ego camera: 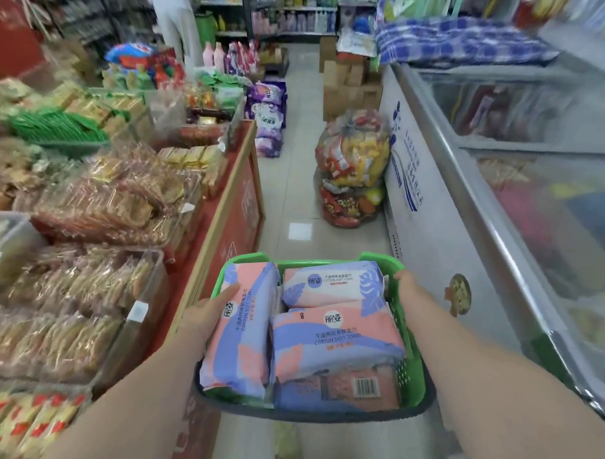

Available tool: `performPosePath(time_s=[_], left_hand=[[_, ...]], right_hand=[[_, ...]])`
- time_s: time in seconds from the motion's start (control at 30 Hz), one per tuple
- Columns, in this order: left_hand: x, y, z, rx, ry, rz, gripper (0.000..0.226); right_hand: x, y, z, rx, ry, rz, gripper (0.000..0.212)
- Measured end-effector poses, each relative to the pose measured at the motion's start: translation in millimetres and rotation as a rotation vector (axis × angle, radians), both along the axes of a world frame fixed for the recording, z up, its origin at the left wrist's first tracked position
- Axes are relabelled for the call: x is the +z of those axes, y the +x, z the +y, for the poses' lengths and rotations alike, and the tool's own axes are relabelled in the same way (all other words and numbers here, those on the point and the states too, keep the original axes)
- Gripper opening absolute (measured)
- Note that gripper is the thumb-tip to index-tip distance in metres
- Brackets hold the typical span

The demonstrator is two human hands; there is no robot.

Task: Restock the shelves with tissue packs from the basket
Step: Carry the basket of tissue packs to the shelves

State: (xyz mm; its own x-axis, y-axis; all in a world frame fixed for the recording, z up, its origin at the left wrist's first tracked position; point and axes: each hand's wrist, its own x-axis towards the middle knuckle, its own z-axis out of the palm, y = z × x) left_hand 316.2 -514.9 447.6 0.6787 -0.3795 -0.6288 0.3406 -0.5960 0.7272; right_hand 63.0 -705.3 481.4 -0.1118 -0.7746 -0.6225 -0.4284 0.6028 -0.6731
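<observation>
**Shop aisle: loaded basket being carried in both hands**

A narrow tiled aisle is running toward 12 o'clock. A red display stand piled with wrapped snacks is sitting at 9 o'clock. A white chest freezer with glass lids is lining the 3 o'clock side. Two clear sacks of snack packets are leaning on the freezer at 1 o'clock, stacked one on the other. Purple bags are lying on the floor at 12 o'clock, by the end of the stand.

The green plastic basket is hanging at 6 o'clock, off the floor, between stand and freezer.

- The pink-and-blue tissue packs are all sitting inside it. One is lying lengthwise at the basket's 9 o'clock side, one across at 1 o'clock and one across at 4 o'clock. A fourth, showing a barcode, is lying under that last one.
- The left hand is gripping the basket's 9 o'clock side, thumb lying on the lengthwise pack, the other fingers hidden below.
- The right hand is clasping the rim at 2 o'clock, fingers out of sight over the edge.
</observation>
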Motion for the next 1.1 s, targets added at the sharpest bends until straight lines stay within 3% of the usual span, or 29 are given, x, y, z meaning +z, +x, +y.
performPosePath(time_s=[0.13,0.2,0.4,0.5,0.6,0.73,0.83,0.93,1.1], left_hand=[[22,61,-90,-0.021,-0.033,-0.014,0.044],[25,96,-136,-0.038,-0.041,-0.025,0.057],[28,184,-273,-0.036,-0.052,-0.086,0.103],[43,208,-343,-0.034,-0.136,-0.113,0.085],[50,237,-419,-0.048,-0.196,-0.223,0.063],[56,292,-514,0.021,-0.184,-0.187,0.067],[65,333,-572,0.001,-0.145,-0.185,0.046],[77,372,-623,-0.010,-0.187,-0.186,0.041],[91,466,-720,-0.023,-0.195,-0.209,0.050]], right_hand=[[15,56,-75,-0.041,-0.076,-0.076,0.021],[24,80,-117,-0.029,-0.143,-0.155,0.020],[39,152,-258,-0.065,-0.141,-0.134,0.021],[44,194,-340,-0.036,-0.130,-0.158,0.024],[32,233,-432,-0.004,-0.050,-0.160,0.062],[42,289,-538,0.000,-0.057,-0.128,0.056],[62,329,-598,0.030,-0.096,-0.066,0.056],[83,368,-641,0.108,-0.197,-0.005,0.028],[88,457,-741,0.131,-0.260,0.059,0.052]])
